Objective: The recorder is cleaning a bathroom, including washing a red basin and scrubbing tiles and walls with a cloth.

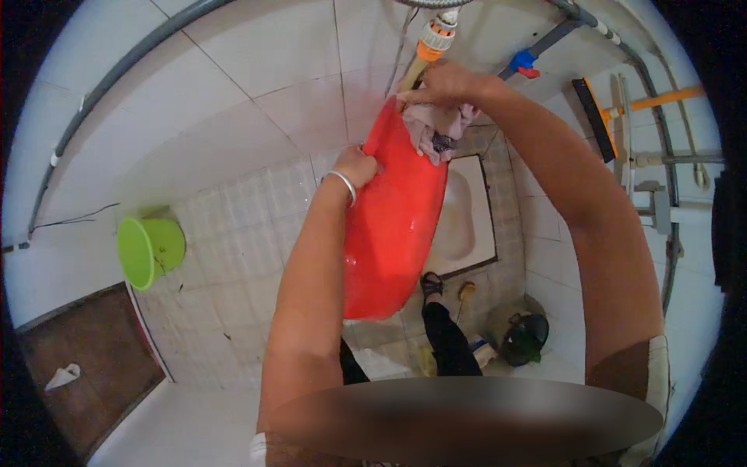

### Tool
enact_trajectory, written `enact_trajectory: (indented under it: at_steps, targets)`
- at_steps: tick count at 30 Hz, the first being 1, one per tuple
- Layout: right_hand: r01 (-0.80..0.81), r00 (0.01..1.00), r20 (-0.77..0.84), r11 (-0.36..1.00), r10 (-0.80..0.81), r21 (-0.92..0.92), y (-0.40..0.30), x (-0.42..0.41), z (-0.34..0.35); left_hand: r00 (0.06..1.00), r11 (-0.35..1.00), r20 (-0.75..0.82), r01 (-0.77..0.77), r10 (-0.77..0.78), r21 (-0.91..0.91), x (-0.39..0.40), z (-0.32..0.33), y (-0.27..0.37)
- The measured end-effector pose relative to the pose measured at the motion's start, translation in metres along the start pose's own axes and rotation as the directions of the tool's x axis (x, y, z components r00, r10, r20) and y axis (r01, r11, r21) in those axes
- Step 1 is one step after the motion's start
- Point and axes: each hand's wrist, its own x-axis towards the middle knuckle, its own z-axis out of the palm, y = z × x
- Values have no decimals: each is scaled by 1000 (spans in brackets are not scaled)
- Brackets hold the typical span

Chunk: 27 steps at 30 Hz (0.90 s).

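Observation:
A large red plastic basin is tilted up on its side in front of me, its rim towards the wall. My left hand, with a silver bangle at the wrist, grips the basin's left edge. At the top, my right hand is at the basin's upper end, beside the orange and white pipe fitting. A pale pink cloth hangs bunched under my right hand, against the basin's upper right side. The fingers of the right hand are partly hidden, so its exact hold on cloth or basin is unclear.
A squat toilet lies in the floor behind the basin. A lime green bucket stands at the left. A broom or floor brush leans at the right wall near grey pipes. A small brush and dark bin are by my foot.

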Motion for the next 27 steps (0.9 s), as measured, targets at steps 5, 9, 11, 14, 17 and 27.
enact_trajectory:
  at_steps: [5,9,11,14,17,27]
  targets:
    - [121,993,-32,965,-116,234,10,-8,25,1000,984,21,-7,3,176,20,-11,-8]
    - [209,978,-104,783,-183,586,19,-8,44,1000,982,25,7,-12,187,26,-11,-12]
    - [237,971,-138,764,-193,600,12,-9,47,1000,962,6,6,-8,273,32,-18,-15]
    - [241,971,-153,774,-186,586,16,-18,49,1000,940,16,13,-19,340,28,-15,-7]
    - [219,976,-139,749,-170,625,0,-23,44,999,971,1,33,-34,237,24,-25,-23]
    - [77,994,-20,565,-107,822,-25,-41,41,998,992,-41,61,-56,108,-11,-32,-16]
